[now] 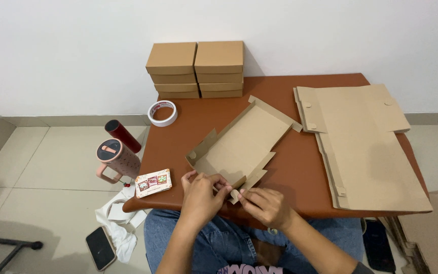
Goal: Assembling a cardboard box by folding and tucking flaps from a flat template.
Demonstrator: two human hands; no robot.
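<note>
A half-folded brown cardboard box (242,147) lies open on the near middle of a reddish-brown bench (290,172), its side walls partly raised and its near corner at the bench edge, right in front of the seated person. Both hands meet at that near corner: the left hand (201,195) has its grip pinched together on the box wall, apparently bracing it upright, and the right hand (262,203) has its grip closed on a small cardboard flap (235,195), seemingly so the two pieces line up. Just left of the hands lies a small printed card pack (153,182). To the right, a stack of flat unfolded cardboard sheets (366,147) sits within arm's reach and overhangs the bench edge. At the far edge against the white wall stand two piles of finished closed boxes (196,68), out of the working space, with a roll of tape (162,112) beside them. On the tiled floor to the left are a pink lidded mug (117,160), a dark red bottle (122,136), white cloth (120,223) and a phone (100,247).
</note>
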